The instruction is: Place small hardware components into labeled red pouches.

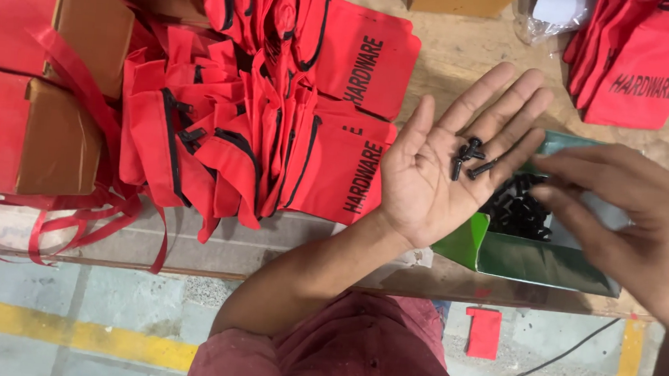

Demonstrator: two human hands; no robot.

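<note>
Across the wooden workbench point(469, 52) lie red zip pouches point(276, 129).

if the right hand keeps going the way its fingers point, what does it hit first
Probably the black screws on the open left hand. The right hand points left, its fingertips just short of that palm, above the green box. Depth is unclear and the hand is blurred.

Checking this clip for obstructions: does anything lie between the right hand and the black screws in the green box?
Nothing visible does. The right hand hovers over the open green box, black screws exposed beside it.
</note>
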